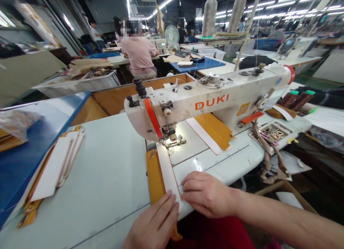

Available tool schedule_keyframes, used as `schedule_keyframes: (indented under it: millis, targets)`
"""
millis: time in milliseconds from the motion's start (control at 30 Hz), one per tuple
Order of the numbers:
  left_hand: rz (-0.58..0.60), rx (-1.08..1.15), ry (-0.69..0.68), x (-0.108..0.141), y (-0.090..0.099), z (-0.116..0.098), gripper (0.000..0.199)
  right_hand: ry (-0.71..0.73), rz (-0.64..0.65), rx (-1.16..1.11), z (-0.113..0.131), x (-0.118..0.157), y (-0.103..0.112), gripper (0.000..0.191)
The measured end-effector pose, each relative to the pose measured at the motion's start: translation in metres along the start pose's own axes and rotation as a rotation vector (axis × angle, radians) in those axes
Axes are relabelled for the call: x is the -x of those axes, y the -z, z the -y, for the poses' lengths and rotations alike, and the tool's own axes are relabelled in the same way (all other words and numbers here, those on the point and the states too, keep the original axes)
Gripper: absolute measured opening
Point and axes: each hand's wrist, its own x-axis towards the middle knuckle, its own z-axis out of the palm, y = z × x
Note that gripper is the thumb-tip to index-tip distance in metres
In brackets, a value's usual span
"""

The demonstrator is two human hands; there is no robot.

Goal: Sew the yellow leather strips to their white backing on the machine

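Left hand [152, 220] flat on lower end of white strip [168, 173]; right hand [206, 193] fingertips at strip's right edge; hands apart, neither clamped; strip lies on mustard-yellow material [155, 177], on white surface [107, 163], just before presser foot [172, 143] of DUKI sewing machine [212, 98].

The left hand [152, 220] lies flat, fingers together and angled upward, just beside the right hand [206, 193], whose fingers curl gently downward. Both sit near the sewing machine [212, 98], the right forearm [282, 216] reaching in from the right.
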Motion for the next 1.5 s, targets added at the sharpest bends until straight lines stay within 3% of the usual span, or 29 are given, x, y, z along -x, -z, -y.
schedule_keyframes:
  millis: [667,1000,1500]
  targets:
    - [-0.029,0.019,0.005,0.012,-0.01,-0.004,0.034,0.017,0.065,0.043,-0.001,0.003,-0.001,0.017]
    - [-0.042,-0.018,0.01,0.005,-0.007,-0.005,0.032,-0.004,0.035,0.031,0.005,-0.001,0.002,0.022]
    - [0.003,-0.042,0.049,0.003,-0.002,0.003,0.03,0.062,0.192,0.125,0.006,-0.013,0.006,0.02]
